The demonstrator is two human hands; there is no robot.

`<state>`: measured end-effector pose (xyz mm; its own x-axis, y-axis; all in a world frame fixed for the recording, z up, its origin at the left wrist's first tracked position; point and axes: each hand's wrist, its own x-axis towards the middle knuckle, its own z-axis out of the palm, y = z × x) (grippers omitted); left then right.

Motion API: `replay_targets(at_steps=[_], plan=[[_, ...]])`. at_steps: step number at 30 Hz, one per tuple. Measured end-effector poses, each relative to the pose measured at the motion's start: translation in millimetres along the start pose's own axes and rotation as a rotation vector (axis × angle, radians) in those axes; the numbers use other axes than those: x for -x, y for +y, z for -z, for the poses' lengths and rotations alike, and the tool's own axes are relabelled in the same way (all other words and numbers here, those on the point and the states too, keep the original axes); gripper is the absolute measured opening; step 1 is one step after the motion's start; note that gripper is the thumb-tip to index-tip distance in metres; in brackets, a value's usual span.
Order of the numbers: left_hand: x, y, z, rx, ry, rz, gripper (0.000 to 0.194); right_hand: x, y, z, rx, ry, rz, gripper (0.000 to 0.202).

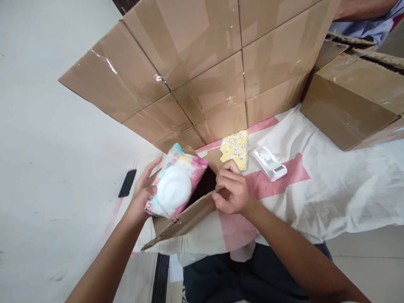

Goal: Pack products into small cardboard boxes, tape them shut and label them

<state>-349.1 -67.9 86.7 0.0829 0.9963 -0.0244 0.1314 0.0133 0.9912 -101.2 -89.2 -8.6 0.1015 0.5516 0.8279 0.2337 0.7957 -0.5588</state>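
Note:
My left hand (142,191) grips a pink and blue pack of wet wipes (175,185) with a round white lid, tilted over the mouth of a small open cardboard box (179,219). The pack's far end sits at the box's dark opening. My right hand (232,189) pinches the box's right flap and holds it open. The box rests on a white cloth with pink stripes (315,198) in front of me.
A wall of taped cardboard cartons (214,71) stands behind, with another carton (353,101) at right. A yellow sticker sheet (235,149) and a white handheld device (269,164) lie on the cloth. A black phone (127,183) lies on the floor at left. Another person's arm (362,8) shows top right.

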Motion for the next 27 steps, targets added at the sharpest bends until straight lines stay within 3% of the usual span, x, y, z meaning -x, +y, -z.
replay_targets(at_steps=[4,6,10,16,18,20,24,27], plan=[[7,3,1.4,0.096,0.263,-0.075,0.03,2,-3,1,0.013,-0.014,0.0,0.021],[11,0,2.4,0.062,0.306,-0.113,0.026,2,-5,1,0.01,-0.027,0.006,0.019],[22,-5,-2.3,-0.041,0.27,-0.139,0.037,0,-8,-1,-0.027,-0.026,0.029,0.014],[41,-5,-27.3,0.074,0.258,-0.146,0.083,-12,-22,9,-0.03,-0.022,-0.065,0.024],[46,-3,-35.6,0.019,0.271,-0.231,0.088,-22,-36,15,0.016,-0.046,-0.101,0.032],[50,2,-45.5,-0.123,0.284,-0.367,0.1,-34,-55,16,0.049,-0.112,-0.126,0.052],[56,17,-63.1,-0.269,0.223,-0.55,0.109,-60,-89,-8,-0.034,-0.245,-0.191,0.1],[63,18,-56.4,-0.237,0.034,-0.616,0.108,-75,-94,-31,-0.145,-0.148,-0.276,0.095]])
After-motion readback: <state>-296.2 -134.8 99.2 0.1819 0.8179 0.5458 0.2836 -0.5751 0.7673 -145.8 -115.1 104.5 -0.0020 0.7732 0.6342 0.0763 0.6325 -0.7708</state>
